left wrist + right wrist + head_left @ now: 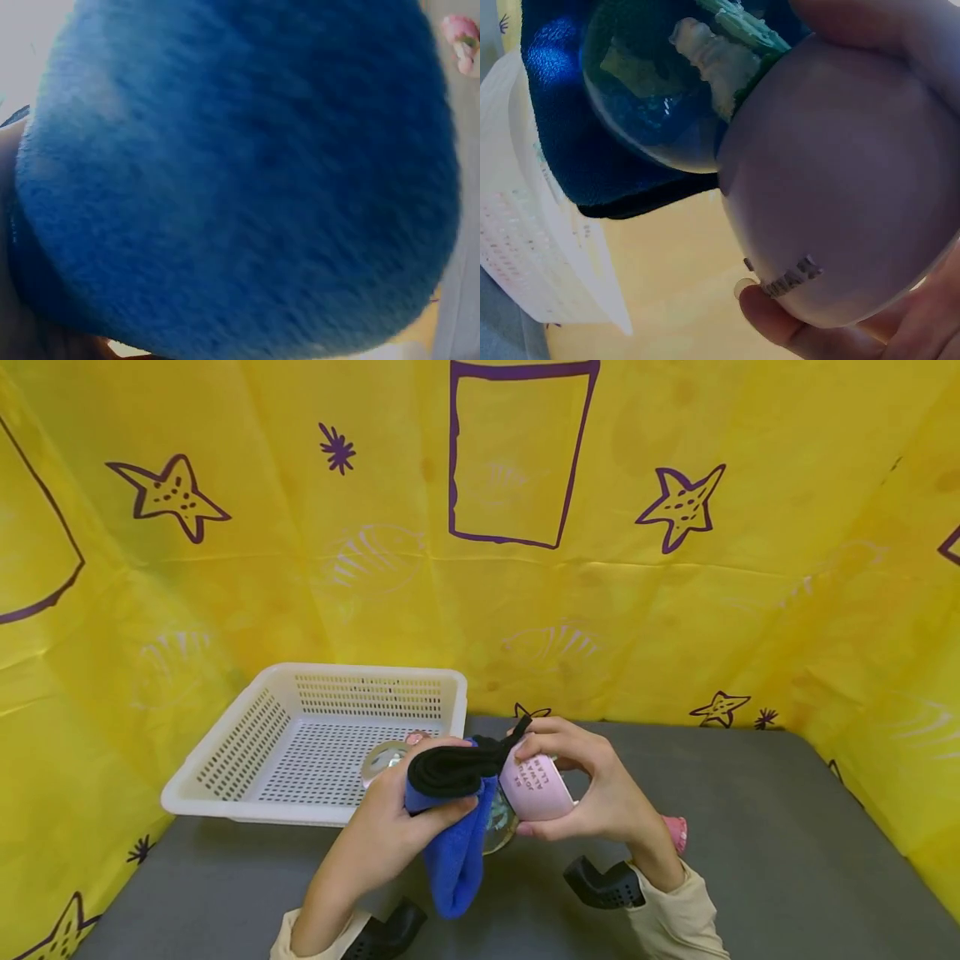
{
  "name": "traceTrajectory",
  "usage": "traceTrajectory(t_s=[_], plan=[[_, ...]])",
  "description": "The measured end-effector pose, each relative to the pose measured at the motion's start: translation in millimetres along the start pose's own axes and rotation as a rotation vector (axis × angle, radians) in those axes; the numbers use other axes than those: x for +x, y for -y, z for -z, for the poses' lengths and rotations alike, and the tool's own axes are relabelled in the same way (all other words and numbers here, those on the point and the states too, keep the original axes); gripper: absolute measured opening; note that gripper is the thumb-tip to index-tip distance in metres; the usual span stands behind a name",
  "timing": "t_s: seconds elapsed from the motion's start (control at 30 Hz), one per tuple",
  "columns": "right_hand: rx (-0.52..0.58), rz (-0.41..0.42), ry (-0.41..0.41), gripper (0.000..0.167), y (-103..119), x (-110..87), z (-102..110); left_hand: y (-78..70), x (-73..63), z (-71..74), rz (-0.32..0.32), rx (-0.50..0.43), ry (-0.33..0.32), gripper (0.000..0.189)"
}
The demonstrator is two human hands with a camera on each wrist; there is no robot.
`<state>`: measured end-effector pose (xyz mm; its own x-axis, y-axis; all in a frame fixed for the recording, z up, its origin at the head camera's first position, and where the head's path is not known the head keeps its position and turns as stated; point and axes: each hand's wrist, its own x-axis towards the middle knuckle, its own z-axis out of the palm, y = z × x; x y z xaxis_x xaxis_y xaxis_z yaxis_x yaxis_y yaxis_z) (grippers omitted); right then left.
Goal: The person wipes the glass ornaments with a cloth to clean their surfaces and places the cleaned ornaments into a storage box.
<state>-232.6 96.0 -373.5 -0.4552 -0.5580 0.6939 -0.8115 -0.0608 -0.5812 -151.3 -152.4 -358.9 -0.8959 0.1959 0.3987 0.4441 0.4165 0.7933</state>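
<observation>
My left hand (390,818) grips a folded cloth (453,868), blue and fuzzy on one side and black on the other. In my right hand (592,768) is the pink base (536,787) of a snow globe, tilted on its side, with dark lettering. Its clear ball (656,97) lies against the cloth, and a pale figure with green parts shows inside. Fingers and thumb of the right hand curl round the base. The blue cloth (240,180) fills most of the left wrist view and hides the left fingers there.
A white perforated plastic basket (217,807) stands at the back left of the grey table (750,860). Inside it are a clear round object (384,760) and a small pink piece (416,737). Another pink item (675,833) sits behind the right wrist. A yellow patterned curtain (375,610) encloses the table.
</observation>
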Motion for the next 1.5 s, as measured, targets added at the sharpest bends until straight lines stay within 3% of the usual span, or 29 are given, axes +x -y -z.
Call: traceTrajectory(t_s=[0.2, 0.33, 0.5, 0.73, 0.9, 1.03, 1.13, 1.27, 1.5], plan=[[0.083, 0.081, -0.028, 0.059, 2.4, 0.1, -1.6, 8.0, 0.7, 4.4, 0.054, -0.219, 0.057, 0.029], [0.178, 0.148, -0.074, 0.060, 3.3, 0.0, -2.3, 11.6, -1.0, 4.3, 0.077, -0.373, 0.102, 0.035], [0.255, 0.231, -0.148, 0.063, 1.7, 2.9, -4.9, 11.1, -2.9, 0.9, 0.121, -0.460, 0.085, 0.046], [0.227, 0.214, -0.252, 0.064, -1.1, 5.2, -7.4, 9.2, -5.2, -2.4, 0.236, -0.481, 0.076, 0.051], [0.218, 0.199, -0.307, 0.063, -3.7, 5.5, -7.0, 11.0, -3.5, -5.8, 0.204, -0.583, 0.183, 0.056], [0.208, 0.173, -0.318, 0.062, -5.4, 6.1, -9.1, 10.8, -1.7, -8.8, 0.177, -0.676, 0.185, 0.049], [0.170, 0.119, -0.318, 0.065, -5.4, 6.6, -12.1, 11.5, -0.1, -9.5, 0.148, -0.686, 0.146, 0.039], [0.055, 0.053, -0.301, 0.067, -5.8, 6.7, -15.2, 12.6, 3.6, -13.0, 0.095, -0.631, 0.095, 0.045], [-0.158, -0.086, -0.259, 0.082, -2.6, 7.3, -12.1, 11.8, 7.9, -21.0, 0.105, -0.480, -0.060, 0.059]])
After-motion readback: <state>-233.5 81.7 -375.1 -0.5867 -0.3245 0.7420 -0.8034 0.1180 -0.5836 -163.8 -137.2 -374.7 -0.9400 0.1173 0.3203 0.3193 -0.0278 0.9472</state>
